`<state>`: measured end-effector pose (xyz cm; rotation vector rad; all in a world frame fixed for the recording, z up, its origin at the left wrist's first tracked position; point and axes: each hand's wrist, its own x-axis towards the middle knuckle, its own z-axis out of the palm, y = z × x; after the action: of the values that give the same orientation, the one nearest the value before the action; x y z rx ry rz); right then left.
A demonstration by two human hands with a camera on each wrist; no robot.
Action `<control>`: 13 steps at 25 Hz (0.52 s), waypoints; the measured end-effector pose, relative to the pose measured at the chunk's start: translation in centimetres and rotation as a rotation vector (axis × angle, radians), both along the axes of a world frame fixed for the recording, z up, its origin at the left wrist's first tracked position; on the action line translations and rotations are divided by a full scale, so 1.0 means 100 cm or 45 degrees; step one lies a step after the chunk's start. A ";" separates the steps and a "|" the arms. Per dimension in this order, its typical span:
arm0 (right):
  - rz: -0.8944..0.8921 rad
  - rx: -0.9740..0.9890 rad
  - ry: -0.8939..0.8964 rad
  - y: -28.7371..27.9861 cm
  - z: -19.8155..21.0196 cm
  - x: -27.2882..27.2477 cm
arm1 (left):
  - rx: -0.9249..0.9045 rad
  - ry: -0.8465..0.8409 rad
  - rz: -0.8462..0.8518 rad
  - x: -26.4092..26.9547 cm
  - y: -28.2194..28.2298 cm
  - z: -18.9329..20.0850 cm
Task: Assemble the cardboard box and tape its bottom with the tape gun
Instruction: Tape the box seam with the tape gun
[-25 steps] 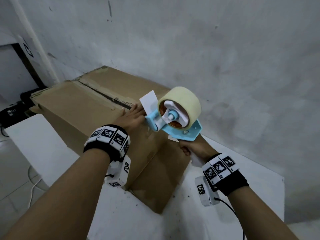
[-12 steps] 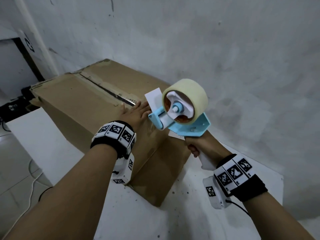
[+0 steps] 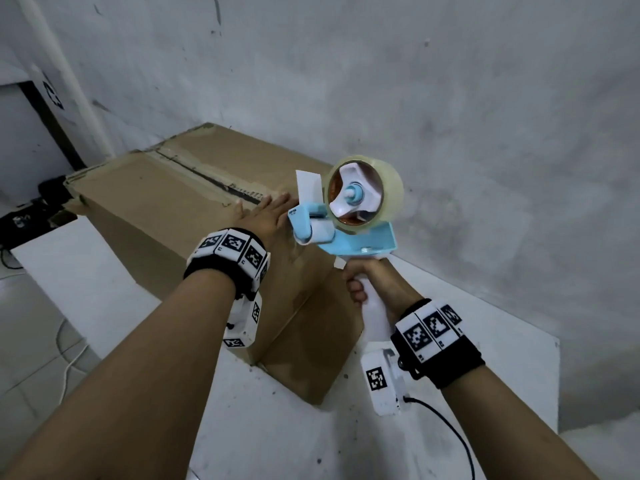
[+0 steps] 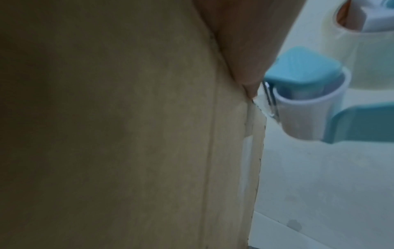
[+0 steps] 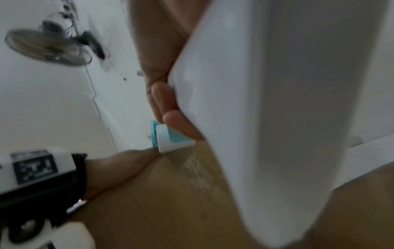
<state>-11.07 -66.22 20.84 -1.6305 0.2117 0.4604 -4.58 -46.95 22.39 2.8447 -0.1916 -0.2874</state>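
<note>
A brown cardboard box (image 3: 166,202) stands on the white table (image 3: 294,438) with its flaps folded shut on top and a dark seam (image 3: 207,178) running along the middle. My left hand (image 3: 266,216) lies flat on the near end of the box top, fingers straight, beside the seam. My right hand (image 3: 370,282) grips the white handle (image 5: 277,118) of a blue tape gun (image 3: 343,226) carrying a roll of clear tape (image 3: 367,199). The gun's roller end (image 4: 307,116) sits at the box's near top edge, right next to my left fingers. A strip of clear tape (image 5: 196,170) shows on the box's near side.
A grey wall (image 3: 450,116) rises close behind the box and table. The table's right edge (image 3: 557,375) is near my right arm. Cables (image 3: 65,358) lie on the floor at the left, with dark equipment (image 3: 20,220) beyond. A fan (image 5: 49,48) appears in the right wrist view.
My right hand has turned the tape gun so the roll faces me more and the roller sits lower at the box edge. My left hand has flattened out beside the seam.
</note>
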 end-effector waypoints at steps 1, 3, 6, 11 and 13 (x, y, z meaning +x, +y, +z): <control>-0.004 0.047 0.016 -0.003 0.001 0.000 | 0.019 -0.005 0.006 0.001 -0.001 0.000; -0.006 0.050 0.008 -0.004 0.003 0.002 | 0.044 -0.014 0.008 0.002 0.000 -0.001; -0.030 -0.042 -0.031 0.001 -0.003 0.002 | 0.026 -0.011 -0.011 0.005 0.001 -0.004; -0.043 -0.018 0.059 0.005 -0.009 0.004 | -0.019 0.019 0.000 0.004 0.001 -0.001; -0.042 -0.016 0.062 0.004 -0.009 0.005 | 0.004 0.017 -0.003 0.006 0.002 -0.002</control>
<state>-10.60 -65.83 19.97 -1.6264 0.2781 0.4751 -4.02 -46.73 22.22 2.8452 -0.1919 -0.3076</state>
